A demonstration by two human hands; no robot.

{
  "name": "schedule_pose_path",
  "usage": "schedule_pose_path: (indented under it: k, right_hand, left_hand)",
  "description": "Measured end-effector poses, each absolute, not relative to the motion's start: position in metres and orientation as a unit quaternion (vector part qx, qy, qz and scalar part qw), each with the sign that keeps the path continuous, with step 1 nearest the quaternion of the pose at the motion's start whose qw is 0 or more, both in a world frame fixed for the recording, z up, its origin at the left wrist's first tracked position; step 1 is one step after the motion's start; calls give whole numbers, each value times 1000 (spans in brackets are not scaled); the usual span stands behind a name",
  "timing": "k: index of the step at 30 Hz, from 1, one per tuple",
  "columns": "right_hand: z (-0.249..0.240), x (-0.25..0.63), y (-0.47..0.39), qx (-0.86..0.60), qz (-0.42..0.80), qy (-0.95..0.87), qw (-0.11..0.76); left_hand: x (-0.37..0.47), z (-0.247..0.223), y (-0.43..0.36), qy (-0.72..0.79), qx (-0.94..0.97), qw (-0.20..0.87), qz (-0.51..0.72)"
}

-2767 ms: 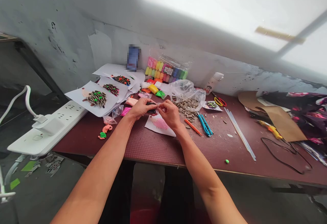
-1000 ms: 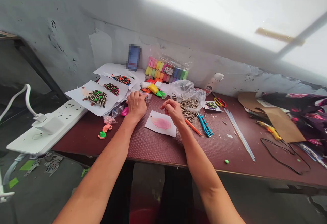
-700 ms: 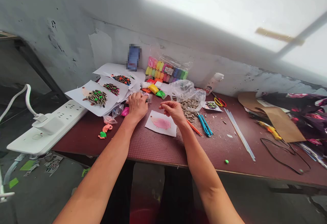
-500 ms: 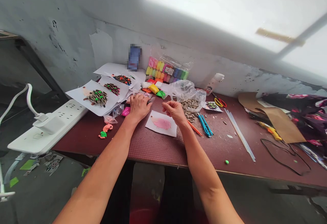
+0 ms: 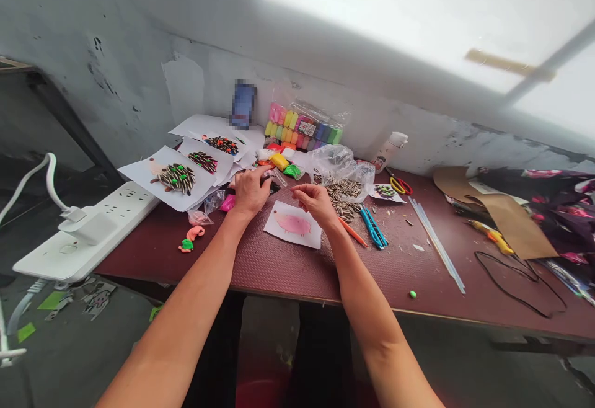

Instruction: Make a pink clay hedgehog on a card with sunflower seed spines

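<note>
My left hand (image 5: 251, 192) is closed, its fingers bent over a small packet of dark clay (image 5: 266, 185) with a clear wrapper. The hand hides part of this packet. My right hand (image 5: 315, 202) hovers by the upper right corner of a white card, thumb and forefinger pinched; whatever is between them is too small to make out. The card (image 5: 279, 234) lies flat between my forearms and bears a pink painted hedgehog (image 5: 296, 223) with a small brown nose. Close beyond my right hand is a heap of striped sunflower seeds (image 5: 346, 192), partly under a clear plastic bag (image 5: 341, 163).
Finished seed hedgehogs on paper (image 5: 175, 178) lie left, beside a white power strip (image 5: 83, 231). Coloured clay packs (image 5: 302, 129) lean on the wall. An orange pen (image 5: 353, 232), blue cutter (image 5: 373, 228), scissors (image 5: 400, 185), glue sticks (image 5: 437, 243) and glue gun (image 5: 493, 236) are right.
My left hand has shifted slightly and its fingers have lifted, so more of the dark clay and its wrapper shows. My right hand has moved slightly left, still pinched.
</note>
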State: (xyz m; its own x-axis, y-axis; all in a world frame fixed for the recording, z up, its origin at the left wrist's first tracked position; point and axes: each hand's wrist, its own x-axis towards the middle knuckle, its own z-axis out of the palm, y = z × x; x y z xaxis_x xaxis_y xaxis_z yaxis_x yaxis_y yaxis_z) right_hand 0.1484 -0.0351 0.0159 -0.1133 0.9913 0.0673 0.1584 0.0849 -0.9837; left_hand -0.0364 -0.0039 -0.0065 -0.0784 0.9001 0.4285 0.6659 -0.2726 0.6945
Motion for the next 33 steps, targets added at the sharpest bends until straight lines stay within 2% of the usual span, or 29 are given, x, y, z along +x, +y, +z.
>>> schedule_pose_path:
  k: [8, 14, 23, 33]
  right_hand:
    - [15, 150, -33, -492, 463, -558, 483]
    - [18, 145, -35, -496, 446, -562, 489]
    - [19, 142, -39, -462, 430, -596, 496]
    - [15, 143, -36, -467, 427, -608, 480]
  left_hand:
    - [-35, -3, 3, 466, 566, 371, 570]
    - [-34, 3, -3, 405, 516, 509, 557]
    - [-31, 10, -12, 346, 592, 521, 508]
    - [-33, 6, -6, 368, 545, 507, 557]
